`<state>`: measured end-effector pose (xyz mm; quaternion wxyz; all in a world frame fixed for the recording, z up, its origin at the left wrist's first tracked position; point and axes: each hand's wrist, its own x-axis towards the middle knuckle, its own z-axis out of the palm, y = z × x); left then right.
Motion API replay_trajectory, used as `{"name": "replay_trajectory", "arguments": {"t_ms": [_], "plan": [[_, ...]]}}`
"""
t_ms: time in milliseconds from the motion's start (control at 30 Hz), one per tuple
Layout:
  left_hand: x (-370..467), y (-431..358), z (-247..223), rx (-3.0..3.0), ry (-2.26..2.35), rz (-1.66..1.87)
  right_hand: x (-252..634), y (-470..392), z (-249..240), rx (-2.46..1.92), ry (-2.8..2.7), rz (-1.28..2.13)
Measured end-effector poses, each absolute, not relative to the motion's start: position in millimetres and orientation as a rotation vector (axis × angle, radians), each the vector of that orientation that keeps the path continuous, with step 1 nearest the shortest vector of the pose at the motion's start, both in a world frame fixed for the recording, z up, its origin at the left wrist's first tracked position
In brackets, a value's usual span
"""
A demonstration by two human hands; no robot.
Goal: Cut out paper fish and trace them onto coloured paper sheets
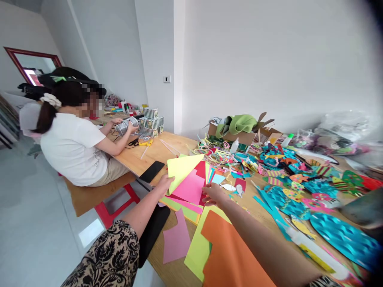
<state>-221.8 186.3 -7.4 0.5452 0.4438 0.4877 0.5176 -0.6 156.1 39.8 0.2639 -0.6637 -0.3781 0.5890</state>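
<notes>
A yellow sheet of paper (pixel 182 169) is lifted at an angle, its lower left edge pinched in my left hand (pixel 167 183). Beneath it lies a stack of coloured paper with a pink sheet (pixel 188 186) on top and red sheets fanned out behind. The fingers of my right hand (pixel 213 194) are curled closed on the right edge of the pink sheet. Closer to me, an orange sheet (pixel 229 251) with a cut edge rests over a yellow-green sheet (pixel 196 255). A mauve paper offcut (pixel 176 241) lies to the left of them.
A co-worker (pixel 72 139) sits at the left, handling a grey bundle. Phone-like black slab (pixel 152 171), stacked small boxes (pixel 151 122) and yellow-handled tool (pixel 146 142) are on the table. Paper fish (pixel 295 195), blue wavy pieces (pixel 338 229) and a carton (pixel 248 137) crowd the right.
</notes>
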Motion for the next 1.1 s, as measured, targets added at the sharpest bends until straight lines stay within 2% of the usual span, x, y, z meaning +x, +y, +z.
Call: {"name": "replay_trajectory", "arguments": {"t_ms": [367, 633, 800, 1100], "plan": [[-227.8, 183.3, -8.4, 0.822, 1.037, 1.226, -22.1, 157.5, 25.4, -1.831, -1.092, 1.493], [-225.2, 180.5, -7.9, 0.819, 1.044, 1.228, -19.3, 187.1, 29.9, -1.918, -1.681, 0.832], [-224.4, 182.2, -11.3, 0.855, 1.067, 1.246, -31.4, 201.7, 30.4, -2.038, -1.893, 0.62], [-226.6, 186.6, -12.4, 0.921, 1.104, 1.28, -31.7, 215.1, 28.8, -2.098, -1.863, 0.686]]}}
